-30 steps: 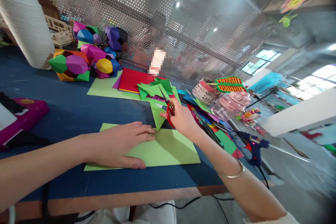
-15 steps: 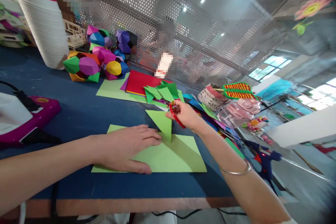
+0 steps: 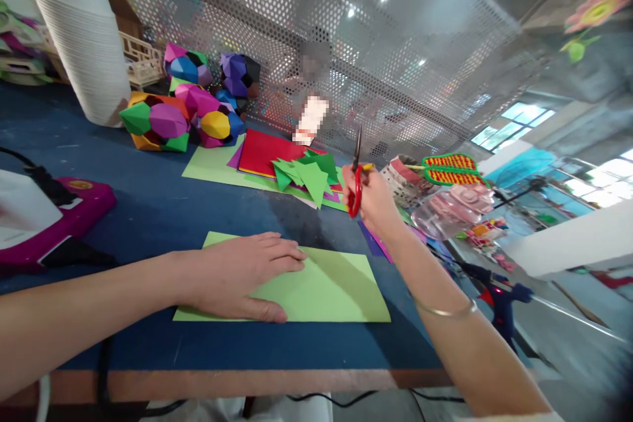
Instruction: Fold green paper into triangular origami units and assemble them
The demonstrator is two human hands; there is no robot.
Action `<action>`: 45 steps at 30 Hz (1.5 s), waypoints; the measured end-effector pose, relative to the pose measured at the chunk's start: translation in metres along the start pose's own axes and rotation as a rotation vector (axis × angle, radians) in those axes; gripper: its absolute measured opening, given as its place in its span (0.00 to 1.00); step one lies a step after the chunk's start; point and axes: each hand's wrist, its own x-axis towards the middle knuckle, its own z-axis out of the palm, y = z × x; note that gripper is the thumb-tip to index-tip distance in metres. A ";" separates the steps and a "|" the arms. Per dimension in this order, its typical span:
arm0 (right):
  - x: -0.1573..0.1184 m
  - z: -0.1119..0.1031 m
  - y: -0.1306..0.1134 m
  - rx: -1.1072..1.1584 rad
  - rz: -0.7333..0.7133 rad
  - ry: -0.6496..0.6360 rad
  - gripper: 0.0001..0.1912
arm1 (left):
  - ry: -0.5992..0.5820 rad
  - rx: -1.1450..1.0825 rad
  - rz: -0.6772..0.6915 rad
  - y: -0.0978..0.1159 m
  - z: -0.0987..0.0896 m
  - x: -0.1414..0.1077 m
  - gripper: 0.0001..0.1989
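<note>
Left hand (image 3: 242, 280) lies flat, fingers extended, on a light-green sheet (image 3: 336, 287) near the front edge of the desk (image 3: 222, 346) — well apart from it, the right hand (image 3: 378, 204) grips red-handled scissors (image 3: 357, 175), blades up, near green paper triangles (image 3: 311, 178) piled toward the desk's back edge.

Left hand (image 3: 242, 277), flat, palm down, thumb spread, right hand (image 3: 378, 201), fingers curled in grip, both forearms (image 3: 113, 300) extended

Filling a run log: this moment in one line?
left hand: on pale-green paper rectangle | right hand: holding red-handled scissors | green paper triangles: piled beyond rectangle
</note>
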 end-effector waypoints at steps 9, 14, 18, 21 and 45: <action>-0.134 0.053 0.006 0.708 0.208 -0.321 0.15 | 0.037 0.014 0.034 -0.001 0.002 0.003 0.32; -0.145 0.063 0.006 0.831 0.212 -0.333 0.12 | -0.018 0.029 0.007 0.001 -0.001 0.004 0.36; -0.151 0.071 0.002 0.777 0.244 -0.357 0.12 | 0.004 -0.005 0.014 0.005 -0.004 0.003 0.30; -0.153 0.072 -0.004 0.670 0.249 -0.350 0.13 | -0.003 -0.019 -0.015 0.007 -0.004 0.003 0.34; -0.158 -0.009 0.033 0.527 0.406 -0.014 0.20 | 0.011 -0.002 -0.045 -0.007 0.010 0.000 0.36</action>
